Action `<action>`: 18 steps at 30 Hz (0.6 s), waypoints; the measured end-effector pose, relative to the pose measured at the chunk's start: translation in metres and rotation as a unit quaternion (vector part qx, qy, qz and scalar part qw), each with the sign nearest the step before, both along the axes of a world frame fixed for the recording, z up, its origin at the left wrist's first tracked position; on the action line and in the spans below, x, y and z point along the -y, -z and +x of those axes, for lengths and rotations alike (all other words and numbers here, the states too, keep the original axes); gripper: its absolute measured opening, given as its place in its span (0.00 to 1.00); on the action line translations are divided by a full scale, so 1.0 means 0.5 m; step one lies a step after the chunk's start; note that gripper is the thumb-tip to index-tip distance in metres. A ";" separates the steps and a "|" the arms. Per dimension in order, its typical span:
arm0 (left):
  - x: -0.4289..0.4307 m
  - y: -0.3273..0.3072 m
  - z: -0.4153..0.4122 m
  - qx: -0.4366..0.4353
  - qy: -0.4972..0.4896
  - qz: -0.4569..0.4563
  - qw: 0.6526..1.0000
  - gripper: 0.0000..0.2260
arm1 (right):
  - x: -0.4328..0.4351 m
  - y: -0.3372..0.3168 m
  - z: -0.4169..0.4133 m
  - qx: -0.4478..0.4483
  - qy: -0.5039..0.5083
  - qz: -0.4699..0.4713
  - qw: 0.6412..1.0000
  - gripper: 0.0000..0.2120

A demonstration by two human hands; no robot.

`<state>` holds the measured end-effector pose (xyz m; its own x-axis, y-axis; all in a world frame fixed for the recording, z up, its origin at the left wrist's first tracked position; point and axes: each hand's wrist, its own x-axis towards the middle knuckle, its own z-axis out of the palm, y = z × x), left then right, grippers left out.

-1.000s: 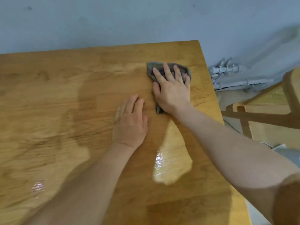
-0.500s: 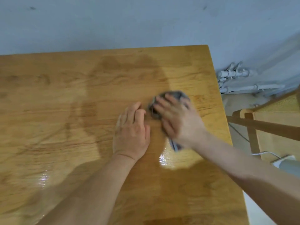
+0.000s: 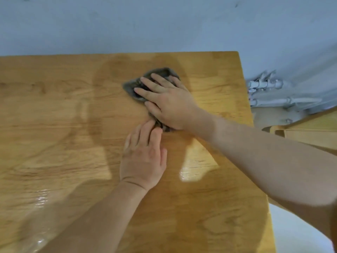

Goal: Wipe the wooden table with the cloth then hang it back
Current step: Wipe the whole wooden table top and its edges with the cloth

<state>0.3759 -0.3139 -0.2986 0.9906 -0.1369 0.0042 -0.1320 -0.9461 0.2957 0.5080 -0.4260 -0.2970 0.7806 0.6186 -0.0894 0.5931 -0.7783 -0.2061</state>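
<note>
A grey cloth (image 3: 133, 86) lies crumpled on the wooden table (image 3: 54, 115), toward its far right part. My right hand (image 3: 167, 101) presses flat on top of the cloth, fingers spread and pointing left; most of the cloth is hidden under the palm. My left hand (image 3: 144, 157) rests flat on the wood just in front of it, fingertips touching the cloth's near edge (image 3: 160, 125). Wet, glossy streaks show on the wood at the near left and beside my left hand.
The table's right edge (image 3: 255, 136) drops off to the floor. White pipes (image 3: 268, 92) run along the pale blue wall at the right. Part of a wooden chair (image 3: 310, 128) stands beyond the right edge. The wall meets the table's far edge.
My right hand slid the cloth toward me, then back away and to the left, ending farther left on the table. My left hand stayed flat in about the same place.
</note>
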 end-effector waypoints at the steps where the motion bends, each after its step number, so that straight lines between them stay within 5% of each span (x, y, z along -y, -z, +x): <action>1: 0.000 -0.001 0.001 0.001 -0.003 0.000 1.000 0.16 | 0.045 0.001 -0.003 0.012 0.030 0.005 0.999 0.23; 5: 0.001 0.001 0.005 0.009 -0.001 -0.010 1.000 0.15 | 0.191 0.009 0.090 0.034 0.204 -0.021 0.978 0.25; 9: -0.003 0.004 0.005 0.009 -0.006 -0.012 1.000 0.15 | 0.163 0.014 0.109 0.040 0.290 -0.015 0.956 0.24; 18: -0.002 0.001 0.001 0.025 -0.005 -0.016 1.000 0.14 | 0.195 -0.017 -0.413 -0.014 0.057 -0.017 0.998 0.23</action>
<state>0.3766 -0.3129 -0.2993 0.9904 -0.1258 0.0574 -0.1375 -0.9378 0.3188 0.3014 -0.5233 -0.2885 0.8427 0.5223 -0.1309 0.4950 -0.8471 -0.1932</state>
